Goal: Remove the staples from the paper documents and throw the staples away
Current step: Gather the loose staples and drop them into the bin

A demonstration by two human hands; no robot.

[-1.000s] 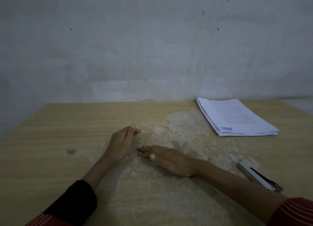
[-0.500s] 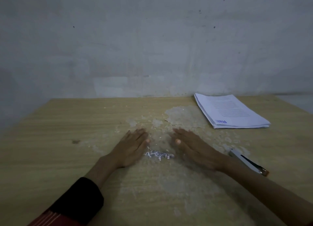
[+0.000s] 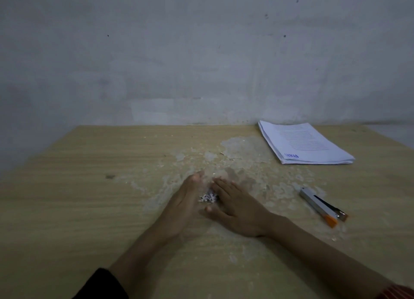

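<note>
A small heap of pale staples and paper bits lies on the wooden table, squeezed between my two hands. My left hand stands on its edge on the left of the heap, fingers straight and together. My right hand lies flat on the right of the heap, fingers spread, touching it. Neither hand grips anything. A stack of white printed paper documents rests at the back right of the table.
A metal stapler with an orange end lies to the right of my right hand. The tabletop's middle is worn and flaky with pale patches. A grey wall rises behind the table's far edge.
My hands first parted, showing a loose line of staples, then swept inward from both sides. The staples are now bunched into a tight heap between them.
</note>
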